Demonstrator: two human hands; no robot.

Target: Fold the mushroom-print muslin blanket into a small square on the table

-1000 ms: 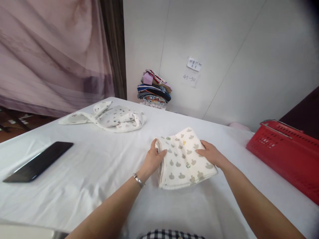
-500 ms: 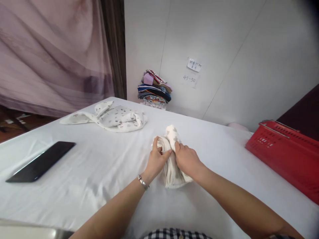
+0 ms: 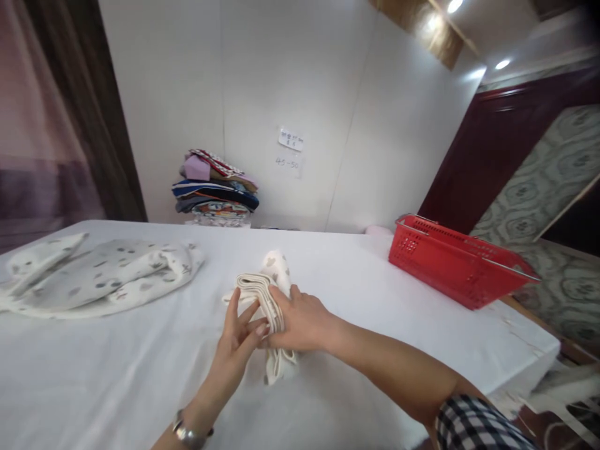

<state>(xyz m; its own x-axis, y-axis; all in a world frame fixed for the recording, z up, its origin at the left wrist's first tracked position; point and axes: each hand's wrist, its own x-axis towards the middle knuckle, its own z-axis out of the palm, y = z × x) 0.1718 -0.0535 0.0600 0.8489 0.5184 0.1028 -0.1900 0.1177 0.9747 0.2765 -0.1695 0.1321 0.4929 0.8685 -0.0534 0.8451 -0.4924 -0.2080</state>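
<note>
A cream cloth (image 3: 255,282) with grey-brown spots is folded into a thick strip of several layers, standing on edge on the white-covered table. My right hand (image 3: 302,319) grips it from the right, thumb and fingers round the layers. On the other side my left hand (image 3: 239,334) holds the cloth's left edge, with the index finger at the upper fold and the other fingers bent against it. The palms hide part of the lower folds. To the left lies a loose, crumpled white cloth (image 3: 107,269) with a grey and brown leaf print, away from both hands.
A red plastic basket (image 3: 435,265) with metal handles stands at the table's right. Behind the table's back edge is a pile of folded fabrics (image 3: 215,187) against the white wall (image 3: 300,69). Paper labels (image 3: 290,139) are stuck there. The white tablecloth (image 3: 356,375) has creases.
The view has swung right and up, bringing the door and ceiling lights in and leaving the black tablet-like slab out. My right hand has shifted its grip round the layers; the bundle now stands more upright.
</note>
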